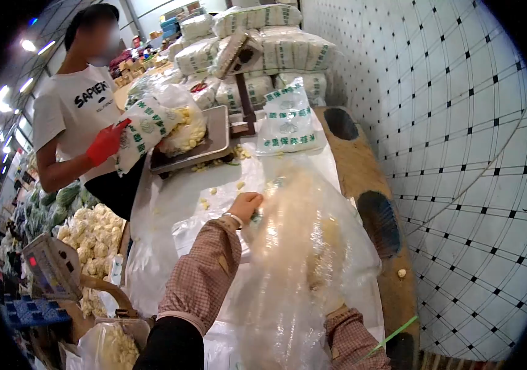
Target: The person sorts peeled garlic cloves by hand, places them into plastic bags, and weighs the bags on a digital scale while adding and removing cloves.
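Observation:
A large clear plastic bag (294, 240) stands over the white-covered table, with pale yellowish contents showing blurrily through its right side. My left hand (246, 206) is closed on the bag's upper left edge. Behind the bag, low on the right, my right hand is mostly hidden; only its wrist (337, 310) and the checked sleeve show, so its fingers cannot be made out. Beyond the bag, a flat printed bag (287, 120) lies on the table, and small pale pieces (208, 200) are scattered to the left.
At the left a person (84, 92) with a red glove holds a printed bag (143, 129) of pale pieces over a metal scale tray (217, 135). Packed bags (257, 55) are stacked behind. A second scale (53, 265) stands lower left. A tiled wall (455, 154) rises at right.

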Action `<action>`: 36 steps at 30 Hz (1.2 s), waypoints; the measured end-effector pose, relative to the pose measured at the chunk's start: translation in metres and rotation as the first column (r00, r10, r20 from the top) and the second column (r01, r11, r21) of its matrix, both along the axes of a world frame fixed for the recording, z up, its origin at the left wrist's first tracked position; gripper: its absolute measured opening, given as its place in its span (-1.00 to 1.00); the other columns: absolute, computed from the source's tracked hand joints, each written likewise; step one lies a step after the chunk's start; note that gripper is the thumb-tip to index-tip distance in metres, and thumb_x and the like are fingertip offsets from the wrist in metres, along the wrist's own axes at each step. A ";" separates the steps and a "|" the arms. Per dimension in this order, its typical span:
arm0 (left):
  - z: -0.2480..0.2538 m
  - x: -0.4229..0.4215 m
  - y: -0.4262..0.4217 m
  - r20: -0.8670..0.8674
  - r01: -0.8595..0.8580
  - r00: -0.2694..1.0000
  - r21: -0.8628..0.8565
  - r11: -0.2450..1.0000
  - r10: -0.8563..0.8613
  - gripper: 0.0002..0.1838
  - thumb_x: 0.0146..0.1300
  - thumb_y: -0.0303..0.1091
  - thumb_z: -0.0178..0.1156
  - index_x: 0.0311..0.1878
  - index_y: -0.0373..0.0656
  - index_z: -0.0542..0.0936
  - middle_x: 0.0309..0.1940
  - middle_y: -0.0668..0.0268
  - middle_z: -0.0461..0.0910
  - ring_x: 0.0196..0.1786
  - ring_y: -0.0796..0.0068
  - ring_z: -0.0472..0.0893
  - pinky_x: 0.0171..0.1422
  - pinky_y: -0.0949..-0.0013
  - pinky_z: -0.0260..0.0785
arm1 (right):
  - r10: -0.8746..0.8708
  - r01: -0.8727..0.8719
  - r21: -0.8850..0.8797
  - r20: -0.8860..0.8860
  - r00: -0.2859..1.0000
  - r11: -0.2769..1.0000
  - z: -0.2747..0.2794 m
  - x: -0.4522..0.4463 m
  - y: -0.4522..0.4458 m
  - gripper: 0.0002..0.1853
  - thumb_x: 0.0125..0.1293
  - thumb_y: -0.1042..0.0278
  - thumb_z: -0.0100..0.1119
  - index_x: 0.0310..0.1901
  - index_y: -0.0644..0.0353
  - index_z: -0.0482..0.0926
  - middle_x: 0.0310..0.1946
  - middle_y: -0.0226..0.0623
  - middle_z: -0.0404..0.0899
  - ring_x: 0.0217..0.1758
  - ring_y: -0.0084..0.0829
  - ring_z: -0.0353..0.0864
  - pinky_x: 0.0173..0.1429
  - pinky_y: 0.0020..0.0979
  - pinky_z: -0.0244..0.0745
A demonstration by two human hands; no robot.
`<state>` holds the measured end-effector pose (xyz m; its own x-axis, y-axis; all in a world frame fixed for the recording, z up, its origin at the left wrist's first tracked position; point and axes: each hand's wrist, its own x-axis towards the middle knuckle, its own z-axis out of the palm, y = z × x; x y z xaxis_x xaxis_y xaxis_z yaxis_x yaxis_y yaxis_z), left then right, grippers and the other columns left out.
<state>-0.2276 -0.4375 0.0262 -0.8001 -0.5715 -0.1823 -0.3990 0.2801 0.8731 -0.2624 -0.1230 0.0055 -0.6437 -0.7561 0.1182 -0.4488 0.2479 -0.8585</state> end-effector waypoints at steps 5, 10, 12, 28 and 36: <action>0.096 0.000 0.085 -0.295 0.203 0.936 -0.002 0.979 -0.194 -0.74 0.26 -0.30 -0.04 -0.38 -0.30 0.52 -0.51 0.37 0.52 -0.41 0.63 0.45 -0.23 0.52 0.34 | -0.072 0.076 -0.029 0.135 0.988 0.997 0.005 0.008 0.039 -0.82 0.13 0.34 0.00 -0.29 0.20 0.54 -0.37 -0.23 0.57 -0.35 -0.34 0.54 -0.25 -0.41 0.43; 0.148 0.036 0.190 -0.435 0.305 0.877 0.178 0.936 -0.203 -0.73 0.29 -0.28 -0.04 -0.31 -0.33 0.50 -0.42 0.30 0.54 -0.33 0.56 0.51 -0.17 0.49 0.37 | -0.161 0.176 -0.013 0.336 0.928 0.984 0.006 0.032 0.107 -0.82 0.13 0.34 0.01 -0.30 0.20 0.54 -0.39 -0.24 0.57 -0.37 -0.35 0.54 -0.26 -0.42 0.44; 0.171 0.058 0.225 -0.445 0.299 0.874 0.180 0.937 -0.194 -0.73 0.29 -0.30 -0.04 -0.33 -0.33 0.50 -0.45 0.31 0.54 -0.35 0.57 0.50 -0.21 0.49 0.38 | -0.192 0.200 0.028 0.434 0.880 0.979 0.003 0.049 0.141 -0.83 0.13 0.34 0.01 -0.30 0.20 0.54 -0.39 -0.25 0.57 -0.37 -0.36 0.54 -0.27 -0.42 0.44; 0.201 0.164 0.264 -0.108 0.680 0.674 -0.298 0.670 -0.731 -0.72 0.18 -0.26 0.08 -0.10 -0.19 0.50 -0.14 0.16 0.50 -0.08 0.26 0.49 0.01 0.32 0.33 | -0.149 0.090 0.120 0.856 0.496 0.989 -0.013 0.155 0.269 -0.84 0.12 0.34 0.04 -0.31 0.20 0.53 -0.44 -0.28 0.57 -0.43 -0.38 0.54 -0.31 -0.43 0.44; 0.064 0.256 0.231 0.483 -0.116 0.876 0.221 0.968 -0.005 -0.46 0.17 0.11 -0.02 -0.20 -0.30 0.45 -0.39 0.16 0.51 -0.32 0.38 0.53 -0.28 0.37 0.42 | -0.298 0.476 -0.145 0.616 0.729 0.867 0.050 0.027 0.266 -0.78 0.23 0.24 0.00 -0.18 0.17 0.49 -0.46 -0.44 0.50 -0.42 -0.58 0.45 -0.37 -0.58 0.34</action>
<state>0.0283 -0.2064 0.0900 -0.5489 -0.5038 -0.6671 -0.7910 0.0551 0.6093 -0.2354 0.1431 0.0554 -0.8877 -0.4168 -0.1958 0.2126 0.0062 -0.9771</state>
